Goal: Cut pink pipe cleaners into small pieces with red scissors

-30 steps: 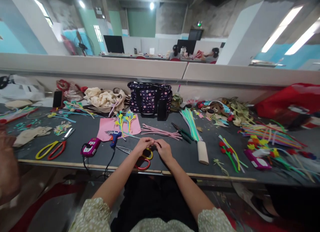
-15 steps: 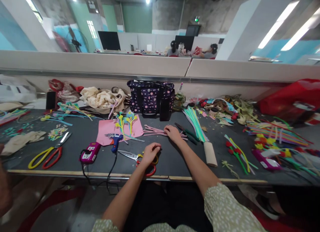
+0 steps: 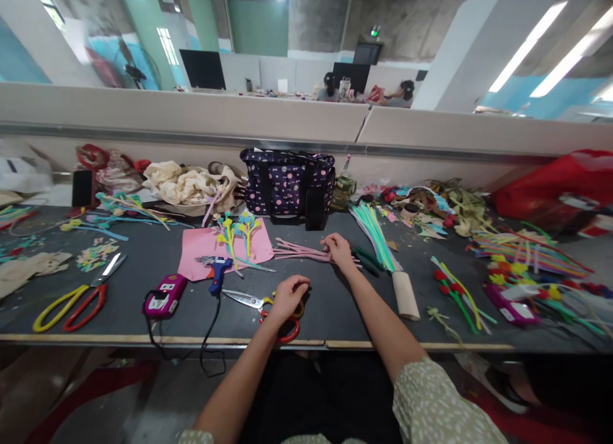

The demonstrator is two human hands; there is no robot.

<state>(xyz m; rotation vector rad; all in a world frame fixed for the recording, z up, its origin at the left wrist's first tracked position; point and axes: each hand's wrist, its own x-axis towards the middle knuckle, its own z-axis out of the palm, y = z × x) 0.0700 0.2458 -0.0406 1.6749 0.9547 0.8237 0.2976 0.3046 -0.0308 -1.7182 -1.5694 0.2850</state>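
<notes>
Loosely curled, with thumb and fingertips close together, my left hand (image 3: 289, 297) hovers over the handles of a pair of red-and-yellow scissors (image 3: 246, 298). Nothing shows between its fingers. My right hand (image 3: 340, 251) is over the right part of a small bunch of pink pipe cleaners (image 3: 297, 251), fingers bent down; what they grip, if anything, is hidden. Dark green-handled pliers (image 3: 368, 260) lie just right of that hand, partly covered by it. A bundle of green, white and lilac pipe cleaners (image 3: 373, 236) runs into a beige tube (image 3: 406, 296) farther right.
On the left are a pink sheet (image 3: 191, 252) with yellow-and-blue pipe-cleaner flowers (image 3: 230, 236), a blue glue gun (image 3: 218, 275), a purple box (image 3: 165, 297) with a cord, and larger scissors (image 3: 81, 300). A patterned bag (image 3: 287, 182) and a phone (image 3: 315, 209) stand behind.
My right hand has shifted a little to the right along the pink pipe cleaners, towards the pliers. My left hand stays above the scissors handles. The view has tilted slightly.
</notes>
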